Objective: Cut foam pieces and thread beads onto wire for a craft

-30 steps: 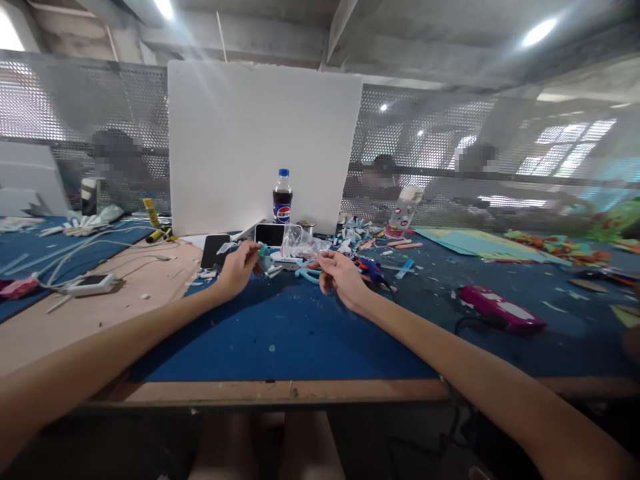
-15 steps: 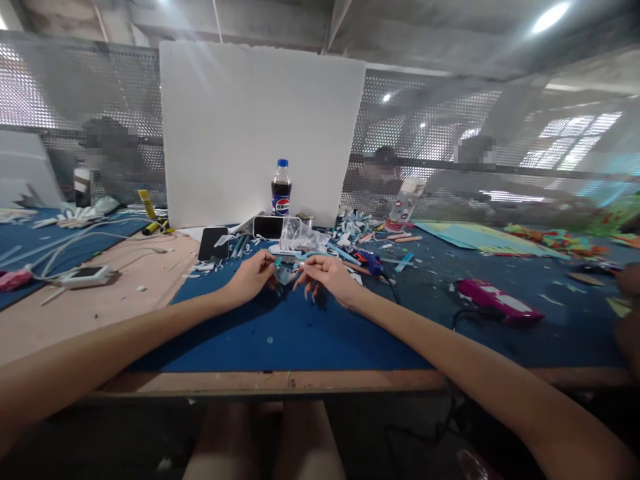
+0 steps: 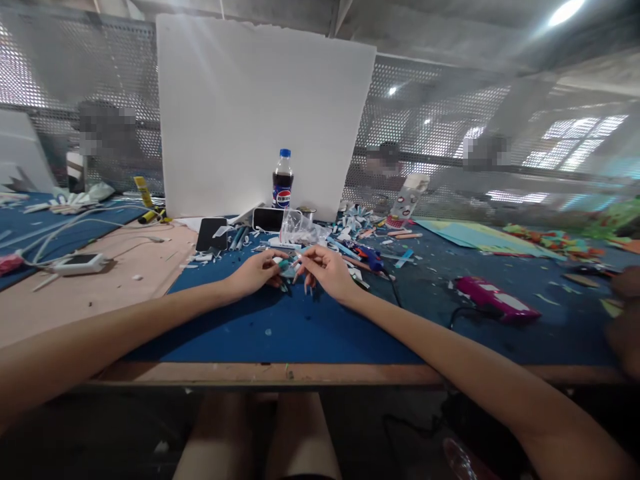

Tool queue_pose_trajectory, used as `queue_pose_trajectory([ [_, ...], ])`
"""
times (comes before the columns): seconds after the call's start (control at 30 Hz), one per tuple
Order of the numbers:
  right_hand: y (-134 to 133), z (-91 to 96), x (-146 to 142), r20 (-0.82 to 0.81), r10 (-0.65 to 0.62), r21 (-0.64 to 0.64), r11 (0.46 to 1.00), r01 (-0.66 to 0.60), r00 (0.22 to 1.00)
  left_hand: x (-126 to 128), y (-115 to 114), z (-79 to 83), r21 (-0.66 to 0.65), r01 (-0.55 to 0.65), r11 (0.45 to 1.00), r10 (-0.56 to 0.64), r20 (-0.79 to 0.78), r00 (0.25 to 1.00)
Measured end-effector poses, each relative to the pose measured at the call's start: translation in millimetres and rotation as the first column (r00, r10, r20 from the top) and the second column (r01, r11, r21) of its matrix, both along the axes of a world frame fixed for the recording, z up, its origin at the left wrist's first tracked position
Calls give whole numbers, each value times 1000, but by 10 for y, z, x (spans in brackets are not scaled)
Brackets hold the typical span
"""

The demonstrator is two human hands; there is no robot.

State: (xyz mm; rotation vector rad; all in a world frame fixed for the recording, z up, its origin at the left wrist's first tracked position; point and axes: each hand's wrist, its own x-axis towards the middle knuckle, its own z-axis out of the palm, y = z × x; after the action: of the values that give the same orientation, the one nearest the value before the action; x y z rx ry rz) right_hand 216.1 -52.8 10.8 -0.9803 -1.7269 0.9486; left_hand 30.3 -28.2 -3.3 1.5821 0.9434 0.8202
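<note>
My left hand (image 3: 254, 275) is closed in a pinch on a small teal piece (image 3: 283, 265), which looks like paper or thin foam. Close beside it, my right hand (image 3: 327, 272) pinches with thumb and index finger at something tiny and whitish near the same piece; its other fingers hang loosely down. Both hands hover just above the blue mat (image 3: 270, 340). Right behind them lie a clear plastic bag (image 3: 303, 229) and a pale strip. A blue glue gun (image 3: 371, 258) rests to the right of my right hand.
A cola bottle (image 3: 283, 183) and a phone (image 3: 269, 219) stand before a white board (image 3: 260, 107). Another dark phone (image 3: 212, 235) lies left. Paper scraps (image 3: 355, 223) pile up behind. A magenta device (image 3: 495, 299) sits right, near a blurred person's hand (image 3: 625, 320).
The view has tilted and shifted slightly. My fingers have moved a little around the teal piece, more of which shows at my left fingertips. My hands remain close together.
</note>
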Motion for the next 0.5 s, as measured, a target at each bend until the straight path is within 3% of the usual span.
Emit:
queue_pose_trajectory([
  [0.27, 23, -3, 6, -7, -58, -12, 998, 58, 998, -31, -19, 100, -99, 100, 990, -101, -6, 995],
  [0.5, 108, -63, 19, 3, -174, -57, 983, 173, 985, -29, -49, 91, 37, 126, 991, -121, -107, 987],
])
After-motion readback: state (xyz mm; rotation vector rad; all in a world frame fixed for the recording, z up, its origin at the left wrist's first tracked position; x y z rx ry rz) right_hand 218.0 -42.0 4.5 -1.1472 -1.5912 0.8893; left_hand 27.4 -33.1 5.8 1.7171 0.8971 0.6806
